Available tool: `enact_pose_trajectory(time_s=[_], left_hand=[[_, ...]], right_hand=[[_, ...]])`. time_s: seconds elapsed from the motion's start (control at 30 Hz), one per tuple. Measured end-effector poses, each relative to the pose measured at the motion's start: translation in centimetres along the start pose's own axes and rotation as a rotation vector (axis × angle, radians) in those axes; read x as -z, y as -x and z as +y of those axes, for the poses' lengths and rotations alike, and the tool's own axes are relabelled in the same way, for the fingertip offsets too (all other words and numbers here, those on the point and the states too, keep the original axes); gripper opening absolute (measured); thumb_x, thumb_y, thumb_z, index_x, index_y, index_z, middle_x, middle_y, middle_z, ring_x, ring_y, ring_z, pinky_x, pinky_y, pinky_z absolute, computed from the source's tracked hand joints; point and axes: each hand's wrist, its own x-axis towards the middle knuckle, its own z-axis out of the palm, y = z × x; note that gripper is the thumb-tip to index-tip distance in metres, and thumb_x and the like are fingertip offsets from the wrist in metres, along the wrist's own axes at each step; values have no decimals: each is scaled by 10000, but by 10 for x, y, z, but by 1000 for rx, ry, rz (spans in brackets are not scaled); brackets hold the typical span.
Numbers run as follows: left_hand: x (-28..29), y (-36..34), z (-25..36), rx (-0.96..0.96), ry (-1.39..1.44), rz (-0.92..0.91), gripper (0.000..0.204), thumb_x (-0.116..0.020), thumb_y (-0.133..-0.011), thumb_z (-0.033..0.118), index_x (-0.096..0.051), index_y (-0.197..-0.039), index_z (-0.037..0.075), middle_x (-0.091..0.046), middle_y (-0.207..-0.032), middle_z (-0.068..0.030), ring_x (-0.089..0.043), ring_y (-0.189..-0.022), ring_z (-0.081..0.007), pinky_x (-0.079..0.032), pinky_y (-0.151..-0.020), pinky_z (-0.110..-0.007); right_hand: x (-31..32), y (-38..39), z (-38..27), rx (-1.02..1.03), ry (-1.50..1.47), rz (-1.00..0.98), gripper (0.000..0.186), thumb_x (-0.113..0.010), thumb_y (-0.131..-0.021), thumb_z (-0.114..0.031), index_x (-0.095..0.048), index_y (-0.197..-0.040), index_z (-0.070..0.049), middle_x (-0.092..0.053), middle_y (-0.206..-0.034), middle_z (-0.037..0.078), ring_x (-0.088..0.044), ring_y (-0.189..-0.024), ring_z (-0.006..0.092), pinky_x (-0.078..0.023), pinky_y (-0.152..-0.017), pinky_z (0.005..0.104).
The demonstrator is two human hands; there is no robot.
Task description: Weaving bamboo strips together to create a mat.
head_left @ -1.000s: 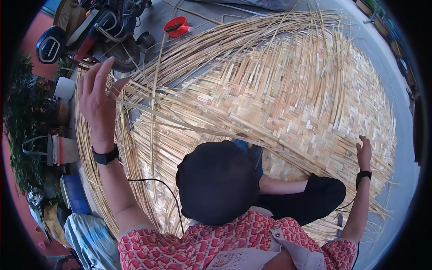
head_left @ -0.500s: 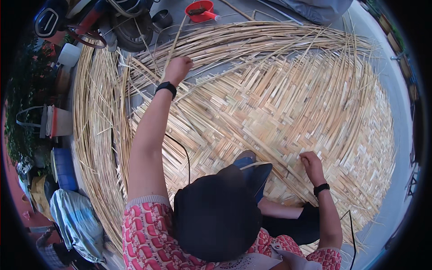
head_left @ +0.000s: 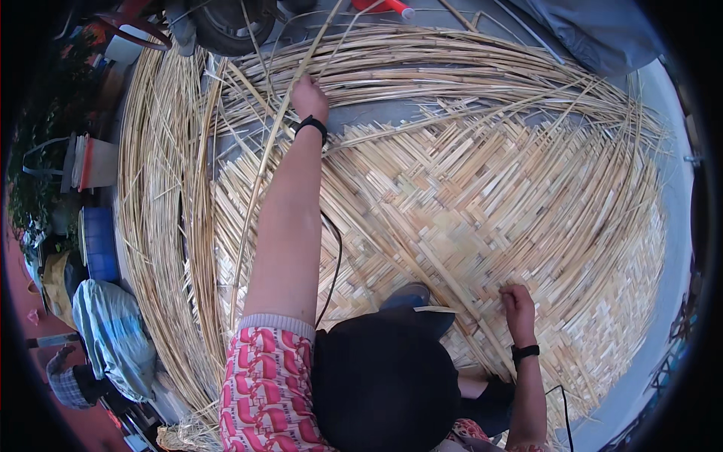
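My left hand point(head_left: 309, 99), a dark band at its wrist, reaches far forward and is closed on a long split reed strip point(head_left: 263, 167). The strip runs from the far edge of the view, past the fingers, then down along the left side of my forearm. Below it spreads a large pale woven reed mat point(head_left: 452, 218) in a zigzag pattern, its far and left strip ends loose. My right hand point(head_left: 518, 310), also banded, hovers over the mat's right part. Its fingers are curled together; what they hold, if anything, is hidden. My foot point(head_left: 410, 294) rests on the mat.
Loose reeds point(head_left: 422, 56) lie beyond the mat, with another thick bundle point(head_left: 162, 188) on the left. A wheel point(head_left: 226, 30), a red dipper point(head_left: 388, 6) and a grey cover point(head_left: 595, 30) stand at the far side. Left are a blue bin point(head_left: 100, 245) and a plastic sack point(head_left: 113, 339).
The view has shifted. My left hand has moved a little with the reed strip, which now lies along the left of my forearm. My right hand's fingers look more curled.
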Motion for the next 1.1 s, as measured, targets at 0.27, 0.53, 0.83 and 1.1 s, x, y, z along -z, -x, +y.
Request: enact_pose_trajectory(time_s=[0.27,0.53,0.83,1.1], left_hand=[[16,-2,39,-36,239,-507,263,-656,-907,283,-664,-974,29,-701,-869,-170,-665,-816,-329,-500,-744,-411],[-29,15,62,-263,-561,-596,239,-544,-935,207,-710,-1056,86,-727,-1035,-135,-703,-950,-323,-556,-799,-478],[-26,-63,83,-58,-218,-238,267,-576,-864,234,-704,-983,34,-703,-1001,-229,-674,-965,-405,-532,-831,-494],[-52,6,91,-7,53,-290,471,-696,-837,161,-550,-1269,41,-702,-983,-213,-667,-961,-401,-513,-841,-485]], right_hand=[[0,-6,-12,9,32,-40,90,-621,-899,-16,-647,-984,-35,-641,-937,136,-638,-866,298,-509,-764,353],[-8,2,-18,15,65,-32,194,-626,-870,-31,-629,-1064,-27,-663,-974,153,-635,-960,335,-510,-855,404],[-9,10,-12,-16,75,15,119,-645,-840,-44,-676,-953,-58,-665,-930,133,-615,-927,332,-501,-838,408],[-8,5,-11,-44,58,36,98,-632,-840,-41,-681,-921,-63,-667,-911,134,-620,-919,340,-508,-822,418]])
